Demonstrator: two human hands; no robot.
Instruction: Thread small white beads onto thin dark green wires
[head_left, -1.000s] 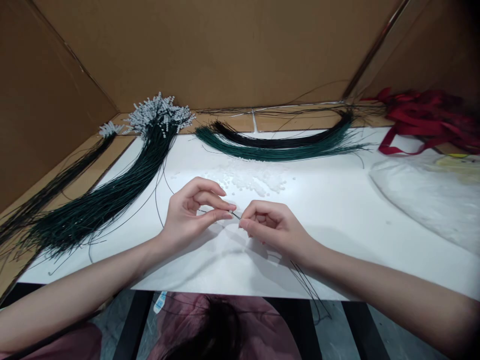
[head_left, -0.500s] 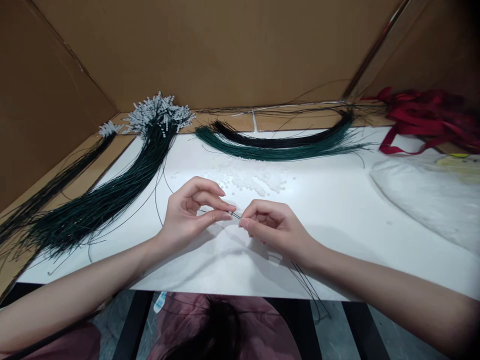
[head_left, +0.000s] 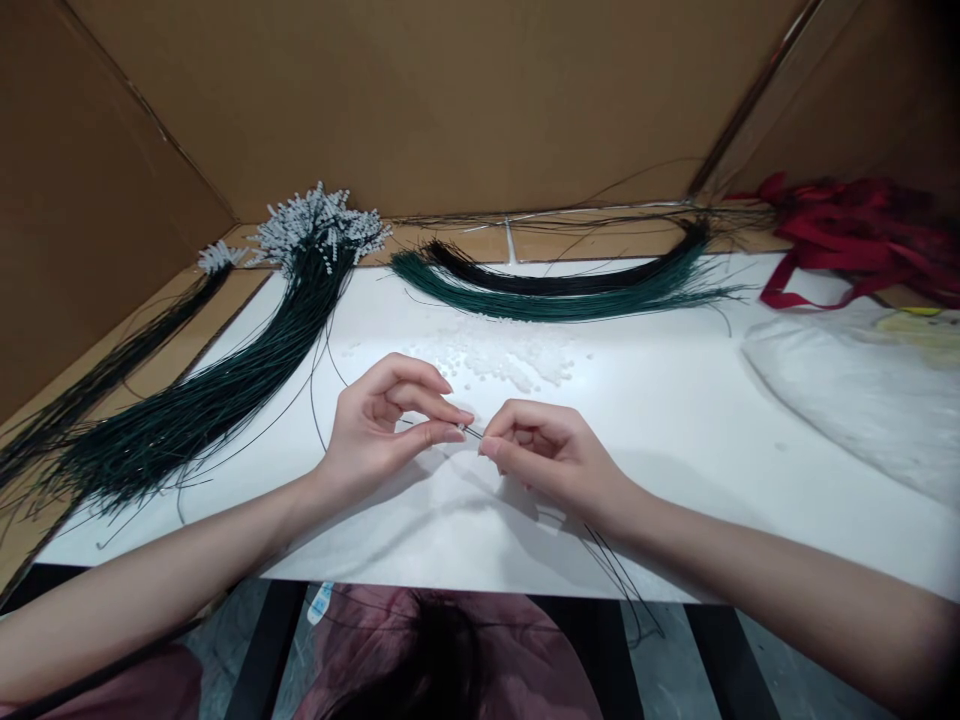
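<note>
My left hand (head_left: 390,425) and my right hand (head_left: 547,450) meet over the white table (head_left: 675,420), fingertips almost touching. The left thumb and forefinger pinch a small white bead at the tip of a thin dark wire (head_left: 471,432). My right hand pinches that same wire, and more thin wires trail from under it past the table's front edge (head_left: 622,580). A scatter of small white beads (head_left: 510,355) lies just beyond both hands.
A thick bundle of dark green wires with white beaded ends (head_left: 247,360) fans out at the left. A curved bundle of bare green wires (head_left: 555,290) lies at the back. Red ribbons (head_left: 855,235) and a clear plastic bag (head_left: 862,390) are at the right. Cardboard walls (head_left: 420,100) surround the table.
</note>
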